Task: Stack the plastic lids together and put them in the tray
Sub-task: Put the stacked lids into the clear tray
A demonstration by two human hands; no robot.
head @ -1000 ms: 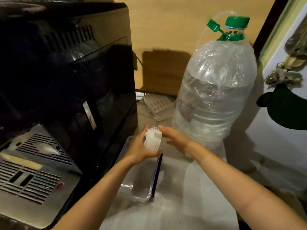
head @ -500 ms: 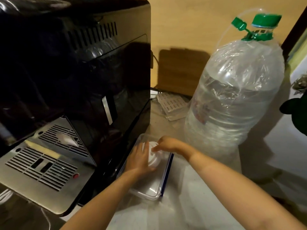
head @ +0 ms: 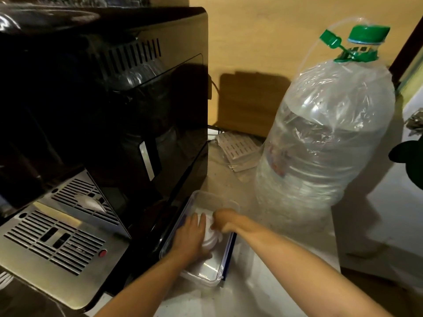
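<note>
Lids [head: 209, 236], white plastic, stacked: lying inside clear tray [head: 211, 276], between both hands. Left hand [head: 191, 237] cupped over stack's near side, fingers closed on it; right hand [head: 225, 219] curled against its far side, touching. Tray on pale worktop [head: 251, 291].

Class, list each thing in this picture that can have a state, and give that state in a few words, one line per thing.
stack of lids: inside the tray, held between both hands
tray: clear, open-topped, on the counter beside the coffee machine
left hand: closed on the stack
right hand: closed on the stack
water bottle: upright, green cap on
coffee machine: no cup on its drip grille
</note>
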